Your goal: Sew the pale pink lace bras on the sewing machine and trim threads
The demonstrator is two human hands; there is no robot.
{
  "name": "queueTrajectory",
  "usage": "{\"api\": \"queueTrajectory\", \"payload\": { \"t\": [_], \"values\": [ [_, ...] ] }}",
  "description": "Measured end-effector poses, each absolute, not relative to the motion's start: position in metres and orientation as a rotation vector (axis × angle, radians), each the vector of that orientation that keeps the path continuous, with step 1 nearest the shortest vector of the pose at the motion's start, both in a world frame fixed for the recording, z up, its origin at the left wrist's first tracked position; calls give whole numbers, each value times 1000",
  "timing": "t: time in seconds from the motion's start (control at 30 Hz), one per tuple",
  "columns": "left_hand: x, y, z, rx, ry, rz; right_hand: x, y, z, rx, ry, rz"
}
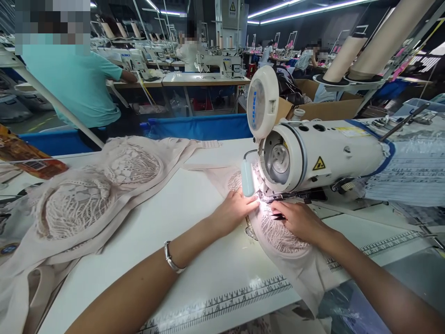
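A pale pink lace bra (278, 234) lies under the head of a white sewing machine (323, 150), one cup toward me and the other partly hidden behind the needle area. My left hand (234, 211) grips the bra's edge just left of the lit needle area, thumb and fingers close to the presser foot. On the right, my right hand (299, 220) is closed and rests on the nearer cup. Dark pointed blades of what look like thread snips (278, 216) stick out from under its fingers. The needle tip itself is hard to make out in the glare.
Another pale pink bra (79, 204) is spread over the table's left side. A printed ruler strip (243, 297) runs along the front edge. Thread cones (346, 58) stand at the upper right, near a cardboard box (333, 110). A person in a turquoise shirt (69, 83) sits beyond.
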State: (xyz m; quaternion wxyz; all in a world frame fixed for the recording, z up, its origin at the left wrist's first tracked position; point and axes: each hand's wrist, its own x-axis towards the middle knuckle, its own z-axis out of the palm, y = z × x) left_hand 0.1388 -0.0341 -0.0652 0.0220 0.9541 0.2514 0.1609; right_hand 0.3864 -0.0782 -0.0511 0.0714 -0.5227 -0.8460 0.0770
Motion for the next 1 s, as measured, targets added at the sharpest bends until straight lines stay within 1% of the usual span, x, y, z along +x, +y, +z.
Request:
{"api": "queueTrajectory", "payload": {
  "t": [0.2, 0.33, 0.47, 0.67, 0.83, 1.0],
  "values": [
    [156, -58, -63, 3120, 979, 474, 387, -69, -66, -1674, -2364, 149],
    [178, -90, -64, 3080, 1149, 344, 394, -62, -79, -1735, -2283, 53],
    [188, -104, -70, 3150, 1295, 348, 397, -59, -84, -1756, -2224, -1],
    [182, -98, -69, 3170, 1232, 277, 391, -66, -74, -1679, -2298, 75],
    [180, -93, -65, 3084, 1183, 305, 389, -66, -75, -1724, -2288, -50],
    [180, -92, -69, 3066, 1184, 325, 393, -68, -75, -1642, -2331, -55]
  ]
}}
